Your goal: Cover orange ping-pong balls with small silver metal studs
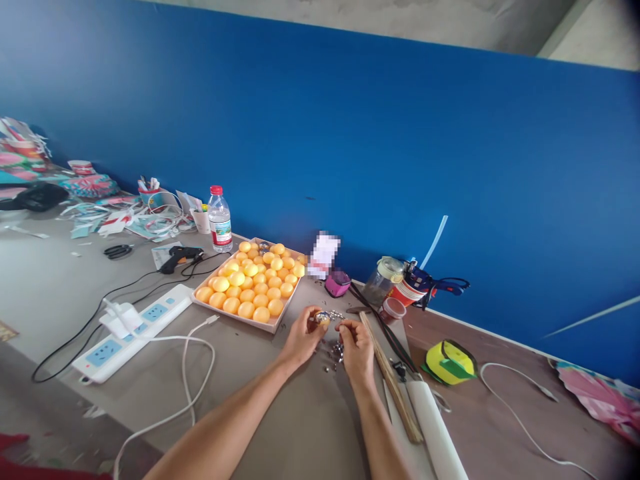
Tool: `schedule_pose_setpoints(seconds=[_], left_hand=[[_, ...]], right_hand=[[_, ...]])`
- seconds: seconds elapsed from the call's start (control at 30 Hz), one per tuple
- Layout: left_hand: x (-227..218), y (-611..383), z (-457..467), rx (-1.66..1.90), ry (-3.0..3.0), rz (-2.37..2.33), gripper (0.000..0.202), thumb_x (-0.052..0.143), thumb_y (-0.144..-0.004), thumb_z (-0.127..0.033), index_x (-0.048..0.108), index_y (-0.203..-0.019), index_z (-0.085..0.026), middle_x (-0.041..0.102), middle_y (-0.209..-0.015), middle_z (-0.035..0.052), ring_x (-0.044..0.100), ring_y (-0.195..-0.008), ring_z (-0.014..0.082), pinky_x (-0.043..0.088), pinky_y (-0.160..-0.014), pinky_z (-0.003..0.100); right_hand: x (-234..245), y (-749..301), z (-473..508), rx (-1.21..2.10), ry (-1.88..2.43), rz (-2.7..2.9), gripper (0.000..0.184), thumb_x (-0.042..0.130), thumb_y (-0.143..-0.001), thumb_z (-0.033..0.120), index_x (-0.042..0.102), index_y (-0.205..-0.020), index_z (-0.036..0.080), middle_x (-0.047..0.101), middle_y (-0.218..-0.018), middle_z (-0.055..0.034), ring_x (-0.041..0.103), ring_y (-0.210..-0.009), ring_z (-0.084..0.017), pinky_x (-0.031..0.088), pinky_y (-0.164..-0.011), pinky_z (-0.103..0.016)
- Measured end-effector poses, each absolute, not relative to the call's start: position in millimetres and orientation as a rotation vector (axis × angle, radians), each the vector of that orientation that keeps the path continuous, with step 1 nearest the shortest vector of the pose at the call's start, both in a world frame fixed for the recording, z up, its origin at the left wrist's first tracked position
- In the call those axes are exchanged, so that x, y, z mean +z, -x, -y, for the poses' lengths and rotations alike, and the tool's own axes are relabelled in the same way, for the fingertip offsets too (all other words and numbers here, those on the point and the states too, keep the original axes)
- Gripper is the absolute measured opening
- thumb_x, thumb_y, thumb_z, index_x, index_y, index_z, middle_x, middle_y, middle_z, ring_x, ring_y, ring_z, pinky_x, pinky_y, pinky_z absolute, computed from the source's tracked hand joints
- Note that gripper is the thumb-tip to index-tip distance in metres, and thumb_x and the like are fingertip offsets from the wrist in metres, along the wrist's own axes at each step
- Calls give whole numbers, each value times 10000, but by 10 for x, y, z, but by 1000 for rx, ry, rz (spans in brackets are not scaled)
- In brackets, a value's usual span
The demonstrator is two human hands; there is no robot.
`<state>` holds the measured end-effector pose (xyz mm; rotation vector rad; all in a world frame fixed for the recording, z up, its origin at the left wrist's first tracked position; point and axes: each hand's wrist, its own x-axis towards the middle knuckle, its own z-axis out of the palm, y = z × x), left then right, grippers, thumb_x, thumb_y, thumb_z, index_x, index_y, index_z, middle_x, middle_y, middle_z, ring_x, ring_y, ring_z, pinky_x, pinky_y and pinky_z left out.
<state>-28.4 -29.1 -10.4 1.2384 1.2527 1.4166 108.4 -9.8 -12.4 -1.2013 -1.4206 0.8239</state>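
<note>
Tray (271, 326) of orange balls = your landmark. Right of its near corner, well inside the table edge, your left hand (304, 335) has thumb and fingers curled round an orange ball (323, 321) with silvery bits on it, opening only ball-wide. Your right hand (359, 343), just beyond it, has thumb and fingertips drawn close together; can't tell if anything's pinched. Small silvery pieces (338, 351) lie between and under your hands, farther right of the tray. Open room: bare grey tabletop (305, 420) on the near side of the tray, between your forearms. Far limit: blue wall (320, 147) behind the tray. Left of the tray, power strip (173, 301) nearly touches its corner; white cable (214, 353) loops on its near side, left of your left forearm. Glue gun (179, 259) also left, bottle (220, 227) by its far left corner. Right of the tray: purple case (337, 283), then clear jar (381, 283) and small tub (393, 310). Wooden strip (393, 380) and white roll (437, 430), farther right, crowd your right forearm's outer side; yellow-green item (450, 363) sits past them.
</note>
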Motion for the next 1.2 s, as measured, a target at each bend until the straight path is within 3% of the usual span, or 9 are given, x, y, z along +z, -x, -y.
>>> schedule_pose_setpoints(seconds=[0.13, 0.33, 0.47, 0.63, 0.8, 0.97, 1.2], left_hand=[[-74, 275, 319, 1408, -1275, -1262, 375, 590, -759, -366, 503, -1077, -189, 593, -999, 40, 565, -797, 144, 474, -710, 271], [-33, 265, 329, 1392, -1269, -1222, 383, 589, -767, -402, 500, -1063, -177, 597, -976, 41, 577, -772, 137, 477, -692, 256], [-13, 261, 341, 1382, -1274, -1226, 365, 587, -770, -369, 502, -1069, -179, 606, -977, 44, 580, -753, 133, 477, -659, 244], [14, 262, 368, 1358, -1300, -1264, 337, 585, -760, -279, 511, -1074, -179, 627, -997, 51, 595, -782, 138, 480, -696, 248], [17, 263, 379, 1355, -1329, -1301, 343, 591, -758, -309, 530, -1074, -191, 637, -1023, 53, 606, -849, 161, 486, -726, 260], [-4, 268, 368, 1372, -1359, -1297, 332, 582, -769, -318, 534, -1071, -188, 639, -1010, 52, 604, -869, 169, 486, -751, 273], [-38, 266, 355, 1378, -1378, -1302, 320, 575, -778, -292, 534, -1077, -188, 634, -1015, 51, 595, -902, 171, 473, -788, 278]], right_hand=[[-110, -1032, 112, 1116, 1066, 1167, 217, 613, -722, 393, 578, -729, 179, 541, -588, 27, 449, -533, -114, 355, -520, -240], [34, -983, 164, 1471, 874, 954, 240, 723, -607, 353, 624, -736, 175, 589, -635, 23, 444, -519, -87, 365, -538, -237], [43, -977, 159, 1455, 913, 895, 266, 698, -627, 414, 569, -630, 181, 526, -556, 44, 372, -456, -72, 309, -474, -229], [-58, -1037, 86, 1276, 1078, 1000, 310, 645, -648, 492, 573, -644, 190, 436, -472, 59, 366, -444, -99, 297, -461, -246], [-108, -1135, 33, 978, 1279, 1253, 271, 629, -661, 452, 640, -675, 182, 527, -522, 12, 439, -497, -144, 339, -507, -281], [-183, -1133, 14, 1248, 1133, 1138, 299, 656, -650, 386, 646, -864, 177, 651, -703, -31, 532, -584, -158, 410, -586, -293], [-116, -1064, 78, 1387, 993, 1000, 226, 725, -610, 325, 604, -735, 180, 587, -617, 28, 459, -526, -97, 357, -538, -236]])
